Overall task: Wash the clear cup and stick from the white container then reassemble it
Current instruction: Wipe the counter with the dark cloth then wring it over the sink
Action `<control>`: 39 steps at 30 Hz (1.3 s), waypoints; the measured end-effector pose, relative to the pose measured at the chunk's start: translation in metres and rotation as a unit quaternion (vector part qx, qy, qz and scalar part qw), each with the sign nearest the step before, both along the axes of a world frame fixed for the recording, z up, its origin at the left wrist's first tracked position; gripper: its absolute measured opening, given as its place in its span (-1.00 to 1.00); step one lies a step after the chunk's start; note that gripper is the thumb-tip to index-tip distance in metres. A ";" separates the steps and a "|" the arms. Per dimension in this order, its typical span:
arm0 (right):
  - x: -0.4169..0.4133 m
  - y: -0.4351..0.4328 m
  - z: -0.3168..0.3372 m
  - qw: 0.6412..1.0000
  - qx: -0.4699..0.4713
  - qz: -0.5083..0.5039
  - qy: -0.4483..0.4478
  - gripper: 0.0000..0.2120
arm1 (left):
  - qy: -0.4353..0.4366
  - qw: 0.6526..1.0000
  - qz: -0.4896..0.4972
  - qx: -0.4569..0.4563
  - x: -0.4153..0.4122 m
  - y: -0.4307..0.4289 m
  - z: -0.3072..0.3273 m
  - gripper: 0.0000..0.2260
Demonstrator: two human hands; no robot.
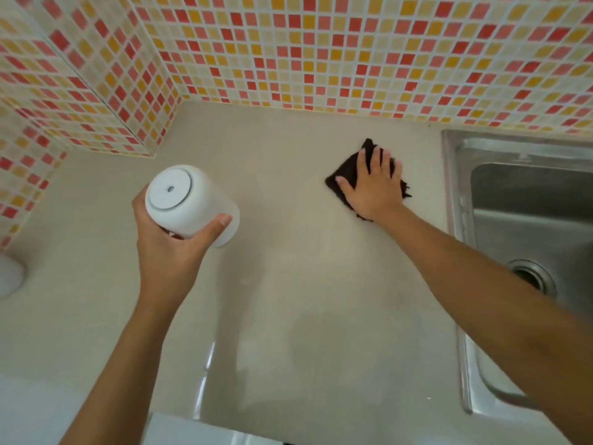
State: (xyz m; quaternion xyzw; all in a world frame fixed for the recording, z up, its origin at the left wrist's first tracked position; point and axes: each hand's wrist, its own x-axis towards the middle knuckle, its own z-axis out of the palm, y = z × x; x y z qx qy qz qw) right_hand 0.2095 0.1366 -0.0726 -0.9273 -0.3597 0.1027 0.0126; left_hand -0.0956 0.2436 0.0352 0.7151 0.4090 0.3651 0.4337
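My left hand (167, 242) grips a white cylindrical container (189, 203) and holds it above the beige counter (288, 284), tilted so its round top with a small centre hole faces me. A frosted lower part shows at the container's right end. My right hand (372, 184) lies flat, fingers spread, pressing on a dark cloth (345, 176) that rests on the counter near the sink. No separate clear cup or stick is visible.
A stainless steel sink (526, 220) with a drain (532, 277) fills the right side. Mosaic tile walls (321, 53) close off the back and left. A white rounded object (9, 274) sits at the left edge. A wet patch glistens on the near counter.
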 end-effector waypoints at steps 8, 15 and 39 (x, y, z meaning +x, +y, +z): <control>-0.128 0.066 -0.005 0.979 0.042 0.199 0.015 -0.27 | 0.024 0.999 0.010 0.026 -0.014 0.008 0.002 -0.25; -0.187 -0.073 -0.002 0.914 0.084 0.395 0.032 -0.35 | 0.007 1.000 -0.003 0.008 -0.003 0.007 -0.001 -0.27; -0.174 -0.021 0.002 0.985 0.079 0.154 0.020 -0.18 | -0.008 0.999 -0.039 0.008 0.033 0.002 0.001 -0.23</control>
